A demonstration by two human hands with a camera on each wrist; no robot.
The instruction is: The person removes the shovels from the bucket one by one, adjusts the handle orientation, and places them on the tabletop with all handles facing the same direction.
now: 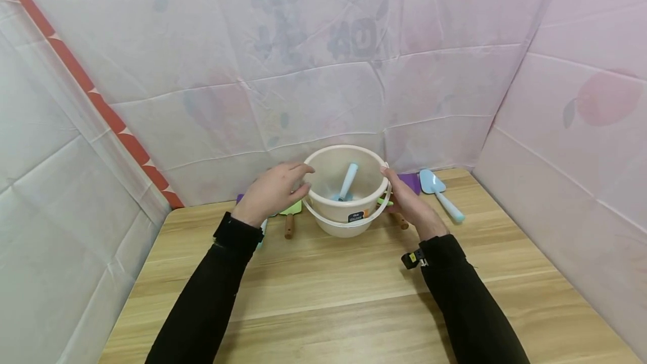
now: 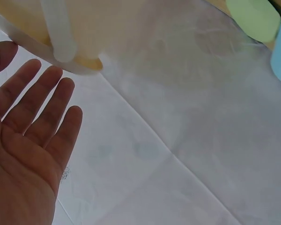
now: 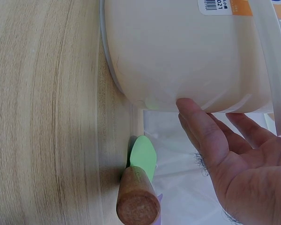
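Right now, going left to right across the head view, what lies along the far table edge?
Left hand → green spatula with wooden handle → bucket → right hand → light-blue spatula.

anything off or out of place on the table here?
Nothing spilled or broken. The bucket stands upright with a blue scoop leaning inside. The left hand and right hand flank it, fingers straight. Other scoops lie loose behind, one blue scoop on the table to the right.
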